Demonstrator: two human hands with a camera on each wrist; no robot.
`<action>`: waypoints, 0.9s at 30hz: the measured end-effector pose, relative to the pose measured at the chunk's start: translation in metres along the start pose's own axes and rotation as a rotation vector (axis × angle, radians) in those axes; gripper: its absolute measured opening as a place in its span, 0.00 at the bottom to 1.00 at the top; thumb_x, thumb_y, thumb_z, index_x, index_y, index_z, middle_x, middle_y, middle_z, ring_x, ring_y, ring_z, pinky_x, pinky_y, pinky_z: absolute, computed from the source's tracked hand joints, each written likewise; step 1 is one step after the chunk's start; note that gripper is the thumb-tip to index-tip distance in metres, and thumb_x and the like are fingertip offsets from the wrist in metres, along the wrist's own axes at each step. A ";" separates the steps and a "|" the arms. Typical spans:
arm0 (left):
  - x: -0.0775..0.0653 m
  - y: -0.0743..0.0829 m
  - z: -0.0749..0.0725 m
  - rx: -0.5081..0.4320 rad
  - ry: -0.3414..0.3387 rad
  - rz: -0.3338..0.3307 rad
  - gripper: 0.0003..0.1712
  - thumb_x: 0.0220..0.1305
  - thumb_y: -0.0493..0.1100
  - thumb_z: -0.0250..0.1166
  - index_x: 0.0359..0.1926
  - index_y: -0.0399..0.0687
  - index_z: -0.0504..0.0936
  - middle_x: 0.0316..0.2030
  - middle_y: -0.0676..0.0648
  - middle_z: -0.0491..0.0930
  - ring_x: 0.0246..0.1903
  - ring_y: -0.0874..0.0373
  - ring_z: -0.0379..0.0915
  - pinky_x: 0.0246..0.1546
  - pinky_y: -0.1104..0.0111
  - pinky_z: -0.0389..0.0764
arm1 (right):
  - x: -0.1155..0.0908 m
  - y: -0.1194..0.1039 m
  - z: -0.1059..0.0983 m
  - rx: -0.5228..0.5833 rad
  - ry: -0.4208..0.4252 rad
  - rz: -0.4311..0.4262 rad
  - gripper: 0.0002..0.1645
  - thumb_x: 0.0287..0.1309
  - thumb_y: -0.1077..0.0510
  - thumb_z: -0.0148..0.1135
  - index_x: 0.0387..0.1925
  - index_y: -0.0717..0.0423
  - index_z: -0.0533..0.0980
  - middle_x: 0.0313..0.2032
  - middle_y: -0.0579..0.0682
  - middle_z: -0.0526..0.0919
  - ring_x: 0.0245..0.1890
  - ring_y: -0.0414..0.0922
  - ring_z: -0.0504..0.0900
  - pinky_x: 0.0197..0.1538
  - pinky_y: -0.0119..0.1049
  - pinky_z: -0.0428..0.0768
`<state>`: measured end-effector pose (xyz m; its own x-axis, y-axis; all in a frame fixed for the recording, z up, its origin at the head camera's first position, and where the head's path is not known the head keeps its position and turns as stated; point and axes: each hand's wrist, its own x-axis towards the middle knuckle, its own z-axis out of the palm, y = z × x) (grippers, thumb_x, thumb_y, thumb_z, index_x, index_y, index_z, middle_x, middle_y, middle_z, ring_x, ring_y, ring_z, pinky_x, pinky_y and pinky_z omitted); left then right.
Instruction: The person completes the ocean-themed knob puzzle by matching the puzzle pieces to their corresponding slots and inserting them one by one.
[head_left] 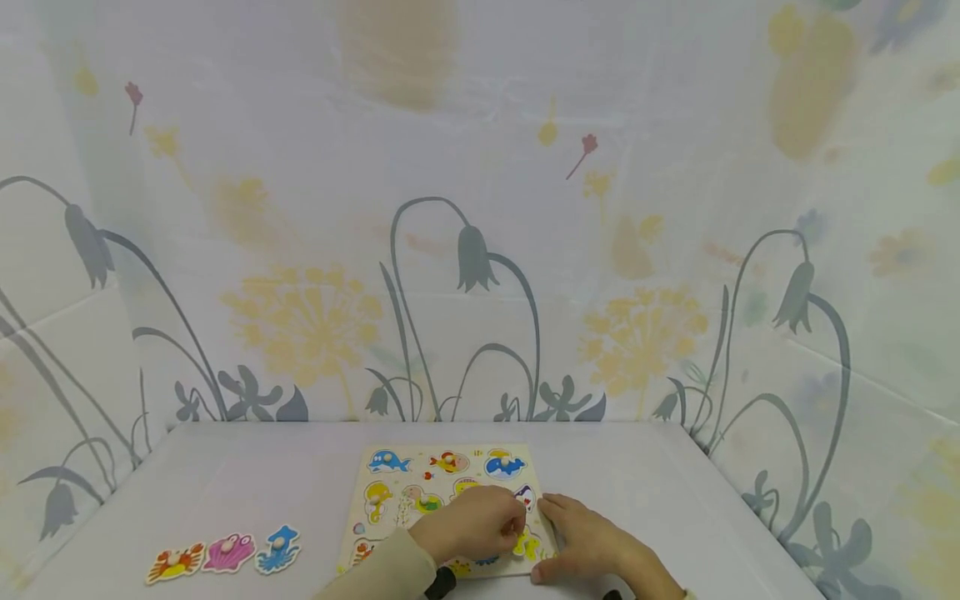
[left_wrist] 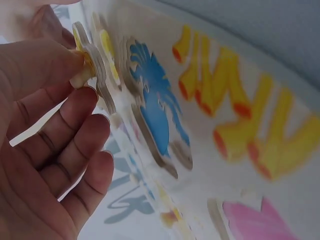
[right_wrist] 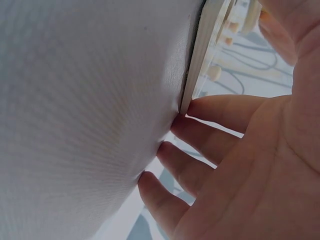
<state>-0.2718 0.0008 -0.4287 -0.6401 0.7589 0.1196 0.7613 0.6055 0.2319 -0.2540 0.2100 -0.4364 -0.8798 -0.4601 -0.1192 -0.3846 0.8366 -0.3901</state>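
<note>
A wooden puzzle board (head_left: 420, 450) printed with sea animals lies on the table. Reaching across it, my left hand (head_left: 476, 521) pinches a yellow-edged puzzle piece (left_wrist: 92, 57) by its small knob between thumb and forefinger. This piece stands close over the board, at its lower right, beside a cut-out with a blue picture (left_wrist: 156, 110). My right hand (head_left: 588, 537) rests at the board's right edge, its fingers spread and fairly straight. In the right wrist view, its fingertips (right_wrist: 165, 149) touch the table cloth, and the forefinger meets the board's side.
Left of the board lie three loose knobbed pieces: a red and yellow crab (head_left: 176, 564), a pink shell (head_left: 229, 553) and a blue squid (head_left: 278, 550). Other pieces, such as a blue whale (head_left: 504, 465), sit in the board. A flower-printed curtain (head_left: 315, 208) hangs behind the white table (head_left: 637, 475).
</note>
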 end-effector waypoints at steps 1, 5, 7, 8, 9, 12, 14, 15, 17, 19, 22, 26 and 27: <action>0.002 0.001 0.001 -0.004 -0.002 -0.006 0.05 0.56 0.41 0.66 0.27 0.58 0.79 0.22 0.64 0.69 0.24 0.70 0.64 0.30 0.77 0.67 | 0.000 0.000 0.000 -0.002 0.000 -0.002 0.62 0.36 0.29 0.70 0.65 0.64 0.64 0.66 0.60 0.64 0.66 0.60 0.62 0.61 0.60 0.62; 0.006 0.004 0.005 -0.013 -0.012 -0.021 0.05 0.55 0.40 0.66 0.27 0.57 0.80 0.22 0.64 0.70 0.24 0.69 0.64 0.30 0.76 0.68 | -0.001 0.000 0.000 0.005 0.003 -0.008 0.62 0.36 0.29 0.70 0.65 0.65 0.64 0.66 0.60 0.64 0.66 0.60 0.62 0.61 0.60 0.62; 0.007 0.006 0.006 -0.020 -0.021 -0.033 0.05 0.54 0.40 0.67 0.27 0.57 0.80 0.22 0.64 0.70 0.24 0.69 0.64 0.31 0.75 0.68 | -0.001 0.000 0.000 0.005 0.004 -0.010 0.62 0.36 0.29 0.70 0.65 0.65 0.64 0.66 0.60 0.64 0.66 0.60 0.62 0.61 0.60 0.62; 0.008 0.006 0.006 -0.021 -0.027 -0.039 0.05 0.54 0.40 0.67 0.27 0.57 0.80 0.21 0.63 0.70 0.24 0.69 0.64 0.30 0.75 0.67 | -0.001 0.000 0.000 0.005 0.005 -0.009 0.62 0.36 0.29 0.70 0.65 0.65 0.64 0.66 0.60 0.64 0.66 0.60 0.62 0.61 0.60 0.62; 0.008 0.007 0.006 -0.030 -0.032 -0.049 0.05 0.55 0.40 0.67 0.27 0.57 0.80 0.21 0.63 0.70 0.24 0.68 0.64 0.31 0.75 0.67 | -0.001 0.000 0.000 0.005 0.005 -0.007 0.62 0.36 0.29 0.70 0.65 0.64 0.64 0.66 0.60 0.64 0.66 0.60 0.62 0.61 0.60 0.62; 0.011 0.009 0.008 -0.033 -0.037 -0.066 0.05 0.55 0.40 0.67 0.27 0.57 0.80 0.21 0.63 0.70 0.24 0.68 0.64 0.32 0.74 0.67 | -0.001 0.001 0.000 0.002 0.008 -0.010 0.62 0.36 0.29 0.70 0.65 0.65 0.64 0.66 0.60 0.65 0.65 0.61 0.62 0.61 0.60 0.62; 0.012 0.010 0.008 -0.031 -0.039 -0.076 0.05 0.56 0.41 0.67 0.27 0.57 0.80 0.21 0.63 0.70 0.24 0.67 0.64 0.32 0.74 0.67 | -0.001 0.001 0.000 0.002 0.011 -0.014 0.62 0.35 0.29 0.70 0.65 0.65 0.65 0.65 0.60 0.65 0.65 0.61 0.62 0.61 0.60 0.62; 0.012 0.011 0.008 -0.026 -0.040 -0.078 0.05 0.56 0.41 0.67 0.27 0.57 0.80 0.21 0.63 0.70 0.24 0.67 0.64 0.32 0.74 0.67 | -0.001 0.001 0.000 0.002 0.013 -0.017 0.62 0.35 0.29 0.70 0.64 0.65 0.65 0.65 0.60 0.65 0.65 0.60 0.62 0.61 0.60 0.62; 0.013 0.012 0.008 -0.025 -0.046 -0.082 0.05 0.57 0.42 0.67 0.27 0.57 0.79 0.22 0.63 0.70 0.24 0.67 0.64 0.33 0.74 0.68 | -0.001 0.000 0.000 0.002 0.016 -0.022 0.62 0.35 0.29 0.70 0.64 0.65 0.65 0.65 0.60 0.65 0.65 0.60 0.63 0.61 0.59 0.63; 0.014 0.012 0.008 -0.024 -0.050 -0.083 0.04 0.57 0.42 0.66 0.28 0.57 0.80 0.22 0.63 0.70 0.25 0.67 0.64 0.34 0.74 0.68 | -0.001 0.000 0.000 0.005 0.018 -0.024 0.61 0.35 0.29 0.70 0.64 0.64 0.65 0.65 0.60 0.65 0.65 0.60 0.63 0.61 0.59 0.63; 0.016 0.012 0.010 -0.027 -0.052 -0.087 0.04 0.57 0.42 0.67 0.28 0.57 0.80 0.23 0.63 0.70 0.25 0.67 0.64 0.35 0.74 0.68 | -0.002 0.000 0.000 0.005 0.020 -0.028 0.61 0.35 0.29 0.70 0.64 0.64 0.65 0.65 0.60 0.66 0.65 0.60 0.64 0.61 0.59 0.63; 0.017 0.012 0.011 -0.029 -0.055 -0.108 0.04 0.57 0.43 0.67 0.28 0.58 0.80 0.22 0.63 0.70 0.26 0.67 0.64 0.36 0.74 0.68 | -0.002 0.000 0.000 0.001 0.022 -0.034 0.62 0.35 0.29 0.70 0.64 0.65 0.65 0.65 0.60 0.66 0.65 0.60 0.63 0.61 0.59 0.63; 0.017 0.012 0.011 -0.030 -0.057 -0.113 0.04 0.58 0.43 0.67 0.28 0.58 0.80 0.22 0.63 0.70 0.26 0.67 0.64 0.35 0.74 0.68 | -0.001 0.000 0.000 0.000 0.022 -0.034 0.62 0.36 0.29 0.70 0.64 0.65 0.65 0.65 0.61 0.65 0.65 0.60 0.63 0.61 0.59 0.63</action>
<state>-0.2721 0.0238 -0.4346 -0.7140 0.6992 0.0363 0.6807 0.6812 0.2693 -0.2528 0.2108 -0.4365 -0.8722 -0.4816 -0.0857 -0.4146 0.8207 -0.3931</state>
